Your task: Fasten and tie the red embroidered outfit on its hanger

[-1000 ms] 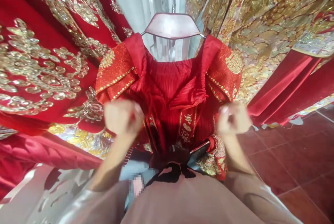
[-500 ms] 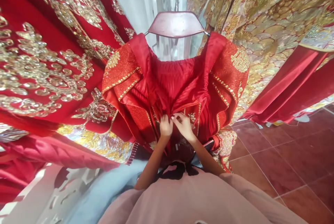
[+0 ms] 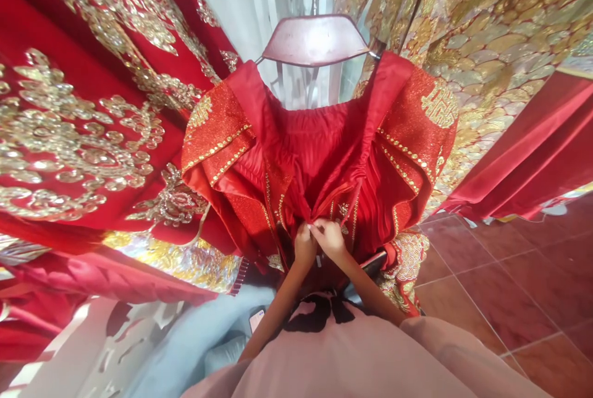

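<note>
A red dress [image 3: 319, 138] with gathered fabric, glittery puffed sleeves and gold bead trim hangs in front of me by its shoulders. Its hanger [image 3: 315, 41] has a pale, shiny middle panel. At the dress's centre opening, my left hand [image 3: 306, 245] is closed on the red fabric. Right beside it, my right hand [image 3: 328, 238] pinches the same spot, thumb and finger together. The cloth is drawn to a point between the two hands. Any small fastener under the fingertips is hidden.
Red cloth with crystal beading [image 3: 69, 132] hangs close on the left. On the right are a gold scale-patterned garment [image 3: 482, 46] and red drapes [image 3: 532, 144]. Red floor tiles [image 3: 509, 268] show at lower right. A phone [image 3: 256, 320] lies on pale blue cloth below.
Both hands have moved a little down and toward me, pulling the dress's opening with them. Its right sleeve has swung slightly outward. The phone has come into view.
</note>
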`<action>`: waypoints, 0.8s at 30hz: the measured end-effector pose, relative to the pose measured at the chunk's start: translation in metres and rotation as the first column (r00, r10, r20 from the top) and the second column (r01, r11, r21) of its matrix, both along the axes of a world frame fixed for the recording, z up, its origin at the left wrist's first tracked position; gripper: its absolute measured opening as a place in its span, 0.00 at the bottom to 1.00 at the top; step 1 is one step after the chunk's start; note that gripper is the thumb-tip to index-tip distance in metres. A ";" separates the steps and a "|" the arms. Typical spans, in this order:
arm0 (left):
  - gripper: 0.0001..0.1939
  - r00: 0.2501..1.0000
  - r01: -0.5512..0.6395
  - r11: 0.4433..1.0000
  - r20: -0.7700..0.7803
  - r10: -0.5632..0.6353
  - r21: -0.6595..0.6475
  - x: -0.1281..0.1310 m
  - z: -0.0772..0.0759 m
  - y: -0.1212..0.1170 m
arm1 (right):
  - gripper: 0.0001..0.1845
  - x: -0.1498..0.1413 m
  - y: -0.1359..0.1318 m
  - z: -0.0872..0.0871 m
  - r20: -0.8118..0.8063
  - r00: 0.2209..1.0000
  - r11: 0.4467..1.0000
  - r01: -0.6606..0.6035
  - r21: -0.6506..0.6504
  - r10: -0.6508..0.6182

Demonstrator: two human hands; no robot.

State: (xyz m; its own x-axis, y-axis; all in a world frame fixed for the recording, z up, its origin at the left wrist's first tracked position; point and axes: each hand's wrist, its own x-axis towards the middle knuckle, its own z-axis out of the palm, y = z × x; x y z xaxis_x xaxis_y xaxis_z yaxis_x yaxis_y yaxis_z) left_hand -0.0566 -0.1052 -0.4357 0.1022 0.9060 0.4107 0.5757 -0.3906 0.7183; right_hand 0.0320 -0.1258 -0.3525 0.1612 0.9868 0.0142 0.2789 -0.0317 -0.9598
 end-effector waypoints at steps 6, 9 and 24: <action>0.08 0.995 -0.028 0.998 -0.095 0.022 -0.062 -0.001 0.003 -0.008 | 0.15 -0.006 -0.008 0.012 -0.418 0.906 0.970 -0.151 -0.191 0.058; 0.08 0.991 -0.038 0.996 -0.127 0.028 -0.078 0.000 0.004 -0.008 | 0.11 -0.012 -0.005 0.031 -0.564 0.826 0.971 -0.129 -0.204 -0.009; 0.08 0.972 -0.094 0.992 -0.223 0.074 -0.083 0.011 0.008 -0.015 | 0.13 -0.046 0.009 0.127 -0.587 0.809 0.978 0.131 0.164 -0.009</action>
State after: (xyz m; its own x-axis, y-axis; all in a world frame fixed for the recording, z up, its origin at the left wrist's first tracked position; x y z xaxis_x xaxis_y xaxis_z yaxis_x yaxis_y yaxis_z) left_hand -0.0455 -0.1199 -0.4274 0.1023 0.9482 0.3008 0.7511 -0.2719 0.6016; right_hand -0.0138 -0.1165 -0.2255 0.2675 0.9603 0.0788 -0.3278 0.1677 -0.9297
